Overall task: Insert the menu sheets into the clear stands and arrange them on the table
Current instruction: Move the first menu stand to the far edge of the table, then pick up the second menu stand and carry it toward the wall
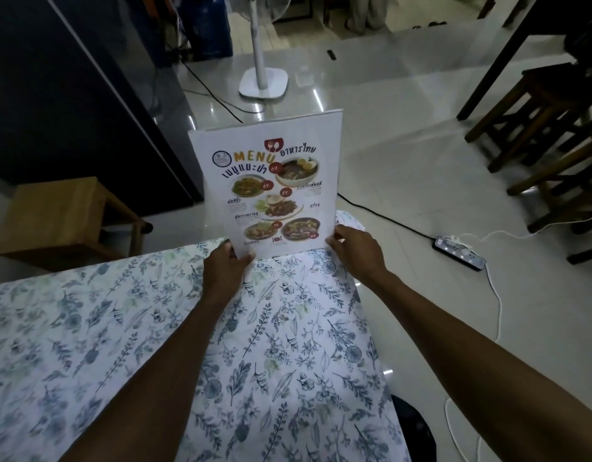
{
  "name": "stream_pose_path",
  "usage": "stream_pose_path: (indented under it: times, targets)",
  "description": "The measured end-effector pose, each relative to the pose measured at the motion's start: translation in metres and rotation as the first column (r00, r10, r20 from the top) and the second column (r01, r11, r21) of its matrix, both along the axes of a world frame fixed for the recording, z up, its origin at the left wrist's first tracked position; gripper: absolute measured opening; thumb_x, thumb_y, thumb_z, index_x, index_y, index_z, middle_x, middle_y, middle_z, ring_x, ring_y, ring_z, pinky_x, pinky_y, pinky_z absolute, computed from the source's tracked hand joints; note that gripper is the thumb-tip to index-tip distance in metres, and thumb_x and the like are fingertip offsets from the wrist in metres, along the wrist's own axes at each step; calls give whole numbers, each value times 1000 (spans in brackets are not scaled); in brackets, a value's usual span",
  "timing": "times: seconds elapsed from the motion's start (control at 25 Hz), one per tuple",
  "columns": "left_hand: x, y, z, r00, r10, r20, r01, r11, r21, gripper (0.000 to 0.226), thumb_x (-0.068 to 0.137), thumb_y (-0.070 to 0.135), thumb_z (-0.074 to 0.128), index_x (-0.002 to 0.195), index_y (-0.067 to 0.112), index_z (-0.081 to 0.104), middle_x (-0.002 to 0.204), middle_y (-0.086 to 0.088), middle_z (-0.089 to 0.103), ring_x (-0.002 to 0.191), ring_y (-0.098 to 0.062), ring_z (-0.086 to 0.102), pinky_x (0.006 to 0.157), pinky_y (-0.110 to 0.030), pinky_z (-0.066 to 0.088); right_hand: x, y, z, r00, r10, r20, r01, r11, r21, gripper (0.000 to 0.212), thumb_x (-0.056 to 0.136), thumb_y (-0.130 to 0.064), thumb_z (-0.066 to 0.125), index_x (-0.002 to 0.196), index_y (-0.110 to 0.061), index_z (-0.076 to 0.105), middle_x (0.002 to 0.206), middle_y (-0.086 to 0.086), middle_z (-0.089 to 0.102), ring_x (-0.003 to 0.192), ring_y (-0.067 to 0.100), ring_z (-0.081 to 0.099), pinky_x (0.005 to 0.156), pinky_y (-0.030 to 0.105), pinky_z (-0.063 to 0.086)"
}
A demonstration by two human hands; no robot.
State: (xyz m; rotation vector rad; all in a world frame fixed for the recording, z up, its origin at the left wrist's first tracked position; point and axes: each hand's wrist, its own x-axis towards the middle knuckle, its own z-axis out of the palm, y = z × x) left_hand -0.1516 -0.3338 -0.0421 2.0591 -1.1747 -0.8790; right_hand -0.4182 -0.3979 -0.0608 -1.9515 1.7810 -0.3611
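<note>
A menu sheet in a clear stand (271,185) stands upright near the far corner of the table, its printed side with food pictures facing me. My left hand (226,261) grips its lower left corner, thumb on the front. My right hand (353,246) holds the lower right edge. The stand's base is hidden behind my hands. The table (154,345) is covered with a white cloth printed with blue leaves.
A wooden stool (64,221) stands left of the table's far edge, beside a dark cabinet (71,95). A white fan base (264,82) sits on the tiled floor beyond. A power strip (459,252) with cables lies at right, near dark wooden chairs (548,128).
</note>
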Motion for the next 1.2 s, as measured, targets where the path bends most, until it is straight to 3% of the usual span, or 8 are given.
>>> stream_pose_path:
  times: [0.12, 0.28, 0.4, 0.48, 0.6, 0.68, 1.0, 1.2]
  targets:
    - [-4, 2, 4, 998, 45, -34, -45, 999, -4, 39, 79, 21, 79, 113, 10, 63, 110, -4, 72, 90, -17, 66, 65, -16, 43, 5, 4, 1, 999, 14, -39, -15, 1000, -5, 27, 97, -33, 52, 90, -11, 67, 92, 7, 71, 80, 25, 64, 65, 34, 49]
    - [-4, 13, 7, 994, 81, -74, -82, 996, -18, 59, 74, 15, 83, 125, 9, 54, 126, -8, 64, 105, -19, 61, 85, -29, 47, 6, 18, -1, 1000, 1, -11, -1, 1000, -18, 16, 89, -25, 62, 91, -10, 64, 98, 11, 67, 84, 27, 60, 66, 34, 46]
    - [1, 31, 7, 994, 84, -63, -84, 996, -1, 66, 74, 14, 83, 131, 10, 50, 132, -11, 59, 112, -25, 60, 87, -33, 48, 5, 42, -2, 998, -64, -16, 63, 998, -19, 16, 89, -19, 61, 100, -7, 61, 105, 14, 62, 90, 31, 60, 69, 34, 44]
    - [2, 46, 8, 996, 84, -32, -84, 996, 1, 63, 75, 16, 83, 129, 11, 51, 129, -12, 59, 110, -25, 61, 83, -31, 47, 6, 61, -2, 992, -82, -101, 74, 994, -81, 18, 91, -18, 59, 105, -6, 61, 107, 15, 63, 91, 33, 60, 68, 34, 43]
    - [7, 76, 8, 998, 57, -4, -57, 998, 2, 60, 76, 18, 82, 128, 11, 53, 129, -13, 59, 110, -25, 61, 83, -30, 49, 7, 90, -2, 938, 12, -346, -72, 985, -159, 30, 86, -19, 68, 113, -7, 63, 108, 17, 67, 90, 36, 60, 67, 40, 49]
    - [12, 94, 8, 999, 37, 4, -37, 999, 4, 60, 77, 19, 82, 129, 10, 53, 130, -11, 57, 113, -25, 60, 78, -26, 50, 8, 104, 0, 917, 60, -394, -127, 981, -147, 39, 85, -26, 71, 118, -9, 61, 110, 17, 67, 90, 37, 61, 69, 42, 52]
    - [64, 218, 21, 1000, 29, 10, -28, 999, -20, 57, 78, 23, 80, 127, 15, 52, 129, -11, 53, 113, -27, 59, 89, -41, 53, 88, 198, 40, 955, 179, -237, -215, 967, -137, 45, 92, -45, 61, 126, -16, 55, 111, 11, 67, 99, 34, 63, 71, 41, 54]
    - [113, 319, 32, 1000, 12, -8, -13, 997, -73, 53, 79, 21, 79, 125, 16, 53, 128, -9, 51, 110, -26, 61, 86, -37, 54, 170, 291, 52, 952, 221, -213, -253, 958, -134, 45, 93, -50, 56, 126, -20, 52, 110, 5, 69, 100, 28, 65, 68, 38, 55]
